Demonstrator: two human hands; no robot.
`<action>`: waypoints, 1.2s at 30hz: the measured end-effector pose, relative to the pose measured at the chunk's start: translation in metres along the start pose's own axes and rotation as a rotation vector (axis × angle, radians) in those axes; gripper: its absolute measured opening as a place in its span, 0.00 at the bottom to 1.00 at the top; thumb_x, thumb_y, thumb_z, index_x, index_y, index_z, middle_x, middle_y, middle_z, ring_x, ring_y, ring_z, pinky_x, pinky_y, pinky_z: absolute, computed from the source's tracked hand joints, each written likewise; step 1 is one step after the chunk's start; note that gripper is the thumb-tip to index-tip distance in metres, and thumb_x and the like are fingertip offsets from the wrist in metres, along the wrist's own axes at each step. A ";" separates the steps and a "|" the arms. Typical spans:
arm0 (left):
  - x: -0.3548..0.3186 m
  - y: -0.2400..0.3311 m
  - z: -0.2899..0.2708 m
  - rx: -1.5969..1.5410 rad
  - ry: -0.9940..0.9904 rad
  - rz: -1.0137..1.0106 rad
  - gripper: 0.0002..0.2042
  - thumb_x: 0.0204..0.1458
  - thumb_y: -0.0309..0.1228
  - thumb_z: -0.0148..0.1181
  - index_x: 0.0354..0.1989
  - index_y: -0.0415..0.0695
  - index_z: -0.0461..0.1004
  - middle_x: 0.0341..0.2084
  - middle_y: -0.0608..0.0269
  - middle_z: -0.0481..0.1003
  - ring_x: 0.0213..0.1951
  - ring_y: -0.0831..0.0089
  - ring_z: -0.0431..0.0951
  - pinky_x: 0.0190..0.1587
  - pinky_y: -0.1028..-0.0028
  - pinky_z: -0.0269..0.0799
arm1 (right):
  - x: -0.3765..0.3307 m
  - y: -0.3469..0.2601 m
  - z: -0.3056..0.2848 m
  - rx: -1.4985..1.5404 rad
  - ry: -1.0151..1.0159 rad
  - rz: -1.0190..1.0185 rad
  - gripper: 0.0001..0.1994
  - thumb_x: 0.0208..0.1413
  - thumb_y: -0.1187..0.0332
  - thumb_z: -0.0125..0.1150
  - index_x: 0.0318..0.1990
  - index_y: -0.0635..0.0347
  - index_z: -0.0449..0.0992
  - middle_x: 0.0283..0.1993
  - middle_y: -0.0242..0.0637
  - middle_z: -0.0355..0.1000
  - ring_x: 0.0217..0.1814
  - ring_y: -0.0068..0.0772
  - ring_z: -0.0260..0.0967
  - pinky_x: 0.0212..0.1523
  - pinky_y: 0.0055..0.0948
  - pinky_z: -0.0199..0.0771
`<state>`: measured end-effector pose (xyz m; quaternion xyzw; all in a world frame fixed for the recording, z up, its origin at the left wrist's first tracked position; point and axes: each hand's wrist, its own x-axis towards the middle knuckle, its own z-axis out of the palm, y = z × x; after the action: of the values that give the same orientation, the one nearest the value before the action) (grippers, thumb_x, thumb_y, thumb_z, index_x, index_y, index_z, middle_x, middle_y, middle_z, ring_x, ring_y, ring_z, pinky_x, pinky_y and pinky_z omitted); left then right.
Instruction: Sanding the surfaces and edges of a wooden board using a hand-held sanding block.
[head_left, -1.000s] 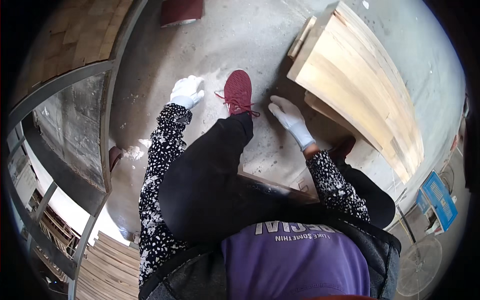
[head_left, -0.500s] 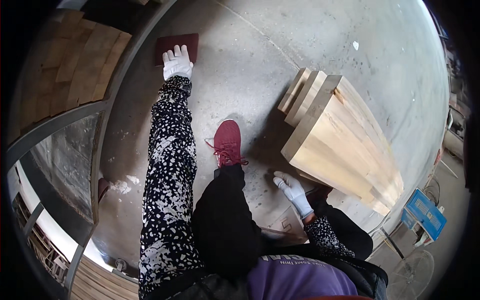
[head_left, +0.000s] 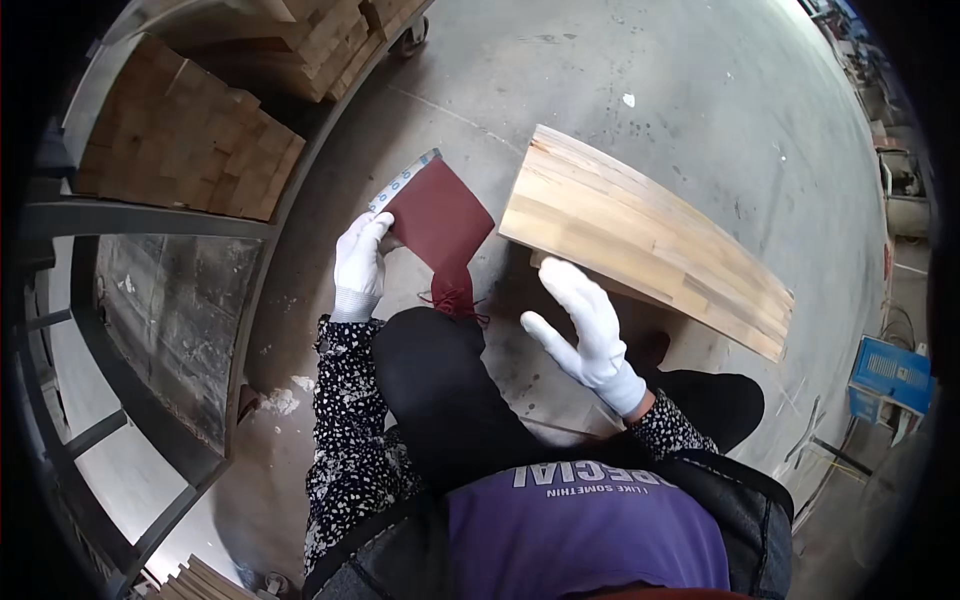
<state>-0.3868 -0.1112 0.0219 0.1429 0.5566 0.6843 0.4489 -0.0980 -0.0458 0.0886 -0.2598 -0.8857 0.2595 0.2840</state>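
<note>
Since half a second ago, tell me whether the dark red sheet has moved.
Yes. The left hand has lifted the dark red sheet off the concrete floor, toward the wooden panel.

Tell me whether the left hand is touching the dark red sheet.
Touching. The head view shows the left hand gripping the dark red sheet at its left edge.

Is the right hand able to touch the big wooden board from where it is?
Probably yes. The right hand is open and empty, hanging just beside the wooden board near its closer edge, with nothing between them. The left hand holds the red sheet.
</note>
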 end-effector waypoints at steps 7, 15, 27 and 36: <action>-0.055 0.087 0.081 0.031 -0.321 0.043 0.10 0.52 0.30 0.56 0.39 0.37 0.75 0.33 0.66 0.74 0.35 0.77 0.72 0.37 0.76 0.69 | 0.028 -0.041 -0.053 0.259 0.157 0.256 0.45 0.46 0.60 0.73 0.67 0.68 0.52 0.68 0.53 0.54 0.71 0.47 0.51 0.68 0.41 0.53; -0.111 0.090 0.196 -0.073 -0.647 -0.077 0.15 0.58 0.36 0.54 0.49 0.39 0.70 0.45 0.59 0.74 0.42 0.72 0.76 0.44 0.71 0.71 | -0.006 -0.027 -0.126 0.804 0.482 0.373 0.28 0.49 0.64 0.71 0.54 0.67 0.68 0.45 0.42 0.75 0.43 0.26 0.72 0.43 0.25 0.73; -0.134 0.003 0.317 0.210 -0.992 0.006 0.31 0.50 0.21 0.61 0.64 0.40 0.57 0.56 0.59 0.66 0.55 0.71 0.69 0.56 0.71 0.67 | -0.066 0.046 -0.187 0.930 0.905 0.446 0.31 0.49 0.75 0.68 0.59 0.70 0.58 0.44 0.42 0.74 0.45 0.26 0.72 0.47 0.25 0.74; -0.078 -0.025 0.309 0.422 -1.010 -0.132 0.22 0.56 0.25 0.58 0.60 0.38 0.63 0.47 0.66 0.74 0.46 0.82 0.72 0.49 0.79 0.69 | -0.069 0.067 -0.172 1.319 0.534 0.647 0.17 0.57 0.70 0.62 0.52 0.66 0.72 0.47 0.36 0.74 0.47 0.25 0.72 0.48 0.27 0.74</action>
<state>-0.1173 0.0238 0.1282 0.5052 0.4049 0.3748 0.6636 0.0812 0.0144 0.1433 -0.3362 -0.3303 0.7311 0.4934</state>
